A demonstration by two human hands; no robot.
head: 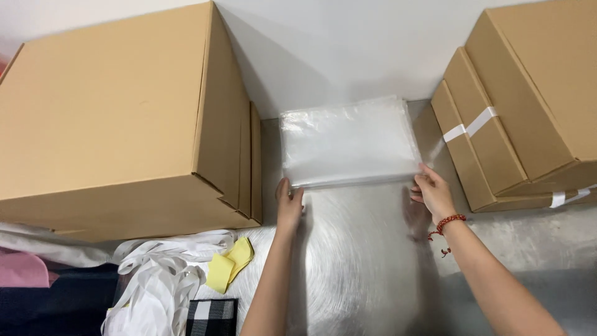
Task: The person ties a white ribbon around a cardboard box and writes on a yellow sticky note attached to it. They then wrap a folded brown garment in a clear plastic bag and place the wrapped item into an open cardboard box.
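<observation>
Stack: a pile of clear plastic bags (349, 142) lies flat on the shiny metal table (354, 261), centre of the frame, its far edge against the white wall (336, 43).
Left hand: the left hand (289, 204) grips the stack's near left corner, fingers closed on the edge.
Right hand: the right hand (432, 191), with a red bead bracelet (449, 223) at the wrist, pinches the near right corner; the two hands sit well apart, one at each end of the near edge.
Step in hand: by the look of it, the person is squaring or drawing the stack by its near edge.
Next move: it would seem to call for an even pull at both corners, since slippery sheets can fan out.
Left of frame: a large cardboard box (118, 118) stands just beside the stack.
Right of frame: flat taped cartons (510, 124) are piled near the wall.
Lower left: white straps (158, 274), yellow cloths (229, 264) and a checked fabric (211, 316).
</observation>
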